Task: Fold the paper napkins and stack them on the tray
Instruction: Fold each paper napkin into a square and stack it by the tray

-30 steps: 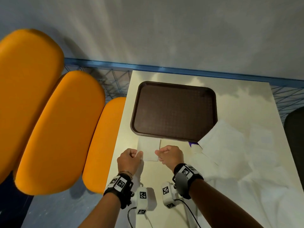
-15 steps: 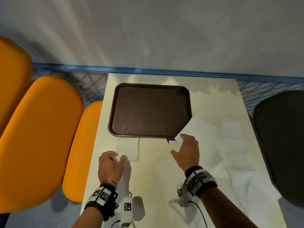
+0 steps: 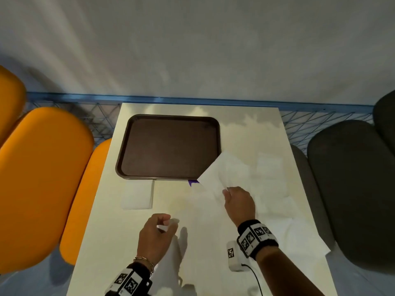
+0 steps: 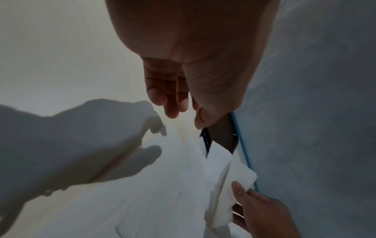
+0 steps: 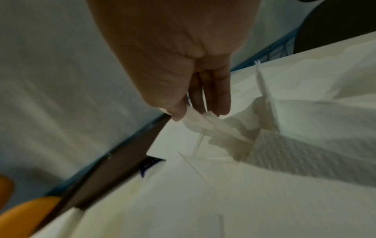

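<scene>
On the pale table [image 3: 245, 135] lies one dark brown tray [image 3: 171, 146] with nothing on its bed; its near right corner is covered by the corner of an unfolded white napkin [image 3: 222, 174]; one folded napkin [image 3: 137, 194] lies flat just in front of the tray's near left edge, touching it; more napkins spread to the right, too washed out to count; the right hand [image 3: 239, 202] pinches the unfolded napkin's edge between thumb and fingers [image 5: 217, 99]; the left hand [image 3: 156, 233] hovers over the table, fingers loosely curled, holding nothing; orange seats [image 3: 42, 178] stand left, dark ones [image 3: 352, 189] right.
</scene>
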